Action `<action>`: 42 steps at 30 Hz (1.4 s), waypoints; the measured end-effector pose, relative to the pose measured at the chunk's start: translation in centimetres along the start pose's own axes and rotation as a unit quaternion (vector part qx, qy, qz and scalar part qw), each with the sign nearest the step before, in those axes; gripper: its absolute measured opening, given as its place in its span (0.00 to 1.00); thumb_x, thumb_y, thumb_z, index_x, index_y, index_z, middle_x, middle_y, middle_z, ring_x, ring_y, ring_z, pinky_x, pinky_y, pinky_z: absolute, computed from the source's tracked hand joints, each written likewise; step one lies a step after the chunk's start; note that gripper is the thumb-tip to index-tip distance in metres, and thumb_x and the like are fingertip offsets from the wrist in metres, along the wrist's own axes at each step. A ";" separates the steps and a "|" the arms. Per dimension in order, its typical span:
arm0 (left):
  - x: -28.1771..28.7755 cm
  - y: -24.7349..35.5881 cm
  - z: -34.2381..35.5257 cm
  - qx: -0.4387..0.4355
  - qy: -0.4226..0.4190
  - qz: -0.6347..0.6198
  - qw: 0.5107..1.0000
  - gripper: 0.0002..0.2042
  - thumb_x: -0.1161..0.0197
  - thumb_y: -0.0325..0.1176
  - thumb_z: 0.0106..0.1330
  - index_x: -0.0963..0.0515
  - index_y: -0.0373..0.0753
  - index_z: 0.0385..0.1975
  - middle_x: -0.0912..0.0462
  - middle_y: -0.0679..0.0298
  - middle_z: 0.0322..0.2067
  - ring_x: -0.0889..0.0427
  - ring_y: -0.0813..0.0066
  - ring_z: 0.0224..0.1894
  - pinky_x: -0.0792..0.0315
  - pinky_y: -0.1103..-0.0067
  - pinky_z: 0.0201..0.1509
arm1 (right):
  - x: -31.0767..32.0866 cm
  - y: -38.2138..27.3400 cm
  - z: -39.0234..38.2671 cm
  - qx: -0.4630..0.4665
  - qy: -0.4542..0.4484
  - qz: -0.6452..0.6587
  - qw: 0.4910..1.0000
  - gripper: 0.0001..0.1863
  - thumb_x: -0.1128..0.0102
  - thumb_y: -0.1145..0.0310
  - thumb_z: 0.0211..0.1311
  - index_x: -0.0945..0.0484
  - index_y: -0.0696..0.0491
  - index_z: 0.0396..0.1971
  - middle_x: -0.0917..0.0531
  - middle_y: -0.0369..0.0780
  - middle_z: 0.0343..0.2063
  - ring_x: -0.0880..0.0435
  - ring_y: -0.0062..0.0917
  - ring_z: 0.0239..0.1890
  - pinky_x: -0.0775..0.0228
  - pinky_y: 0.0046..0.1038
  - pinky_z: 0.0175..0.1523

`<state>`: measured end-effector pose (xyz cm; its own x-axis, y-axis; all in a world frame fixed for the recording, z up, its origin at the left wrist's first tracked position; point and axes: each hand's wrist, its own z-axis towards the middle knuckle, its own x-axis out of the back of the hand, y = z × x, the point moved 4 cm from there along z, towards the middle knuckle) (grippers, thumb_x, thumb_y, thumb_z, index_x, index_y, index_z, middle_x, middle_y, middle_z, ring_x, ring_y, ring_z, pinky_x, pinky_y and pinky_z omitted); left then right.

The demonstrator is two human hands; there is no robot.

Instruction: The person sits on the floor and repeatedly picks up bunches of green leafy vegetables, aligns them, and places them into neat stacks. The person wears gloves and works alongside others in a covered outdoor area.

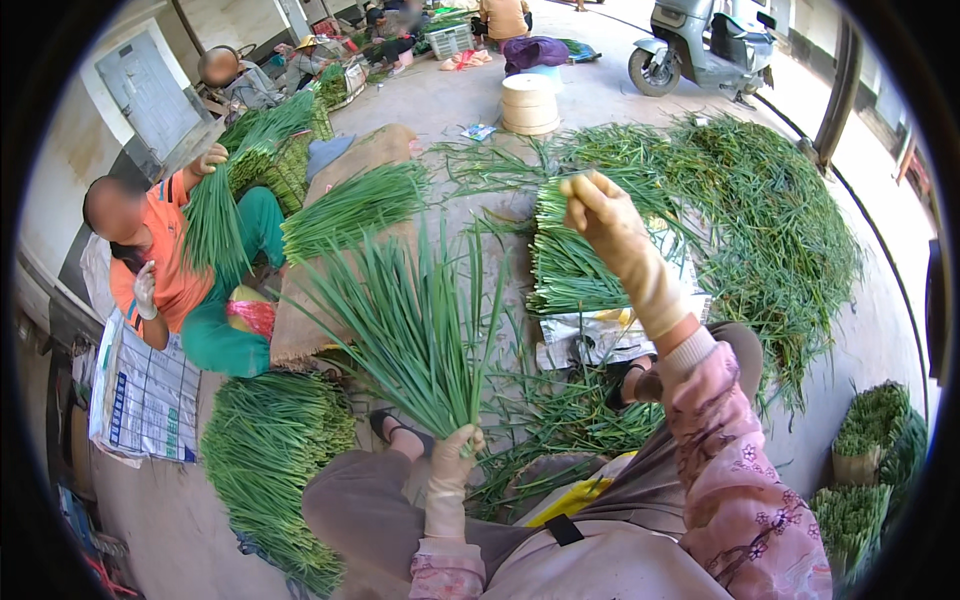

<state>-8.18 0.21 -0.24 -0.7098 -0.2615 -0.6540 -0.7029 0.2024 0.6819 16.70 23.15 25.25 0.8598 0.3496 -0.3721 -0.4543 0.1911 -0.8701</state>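
A fanned bunch of green chives (425, 335) stands up from my gloved left hand (454, 458), which is closed around its stem ends in front of my left knee. My gloved right hand (604, 212) is raised ahead of me with its fingers curled together. Anything between those fingers is hidden. Below and beside it lies a stack of trimmed chives (568, 268) on a printed white sack (585, 338). Another neat chive bundle (355, 208) rests on a burlap-covered surface (305, 315) further left.
Loose leaves form a big heap (770, 220) to the right. A chive pile (270, 470) lies at my left. In orange, a co-worker (160, 250) holds a bunch nearby. Cream tubs (530, 105) and a scooter (705, 45) stand farther back; bundled chives (868, 440) sit right.
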 end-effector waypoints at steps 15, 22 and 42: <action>-3.0 0.1 -1.1 -0.027 -0.085 0.142 0.986 0.14 0.36 0.27 0.55 0.25 0.30 0.40 0.21 0.63 0.33 0.22 0.74 0.30 0.26 0.80 0.36 | -9.1 4.0 -8.8 -0.098 -0.186 -0.047 0.977 0.15 0.56 0.75 0.63 0.26 0.58 0.47 0.20 0.41 0.43 0.22 0.21 0.47 0.30 0.22 0.52; -3.9 -0.7 -1.0 -0.016 -0.102 0.141 0.985 0.16 0.34 0.32 0.54 0.26 0.31 0.40 0.22 0.63 0.28 0.23 0.77 0.29 0.31 0.82 0.31 | -11.5 6.6 -1.9 -0.188 -0.056 -0.075 0.978 0.18 0.57 0.72 0.64 0.30 0.59 0.52 0.19 0.43 0.38 0.18 0.22 0.38 0.26 0.24 0.41; -2.3 -1.7 -0.2 0.010 -0.106 0.103 0.989 0.14 0.35 0.31 0.57 0.26 0.32 0.40 0.22 0.63 0.31 0.23 0.77 0.29 0.29 0.82 0.32 | -10.2 10.5 -1.8 -0.148 0.040 -0.115 0.982 0.14 0.44 0.60 0.61 0.19 0.53 0.40 0.17 0.36 0.25 0.27 0.18 0.17 0.33 0.21 0.25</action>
<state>-5.37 0.27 0.16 -0.8302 -0.0090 -0.5573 -0.5417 0.2491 0.8028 3.58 19.88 19.36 0.9527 0.2524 -0.1696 -0.1695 -0.0222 -0.9853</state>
